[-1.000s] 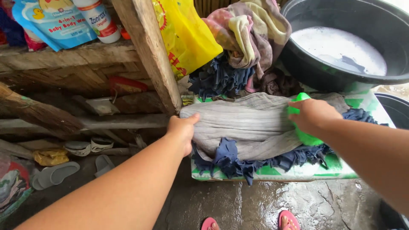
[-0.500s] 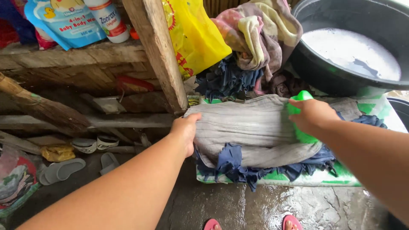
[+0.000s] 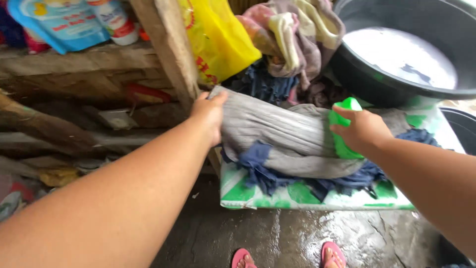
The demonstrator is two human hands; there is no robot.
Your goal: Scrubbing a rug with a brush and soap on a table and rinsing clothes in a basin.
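Observation:
A grey ribbed cloth [image 3: 277, 134] lies over dark blue fabric [image 3: 267, 171] on a green and white board [image 3: 297, 196]. My left hand [image 3: 209, 115] grips the cloth's left end and holds it lifted off the board. My right hand [image 3: 364, 130] holds a bright green scrub brush [image 3: 342, 124] pressed on the right part of the cloth.
A black basin [image 3: 391, 59] of milky water stands at the back right. A heap of mixed cloths [image 3: 292, 39] and a yellow bag [image 3: 218, 39] lie behind the board. A wooden post [image 3: 166, 44] and a shelf with bottles are at left. Pink sandals [image 3: 332, 255] on wet concrete below.
My left hand has pulled the grey cloth's left end up and back toward the post. The right hand stays on the brush at about the same spot.

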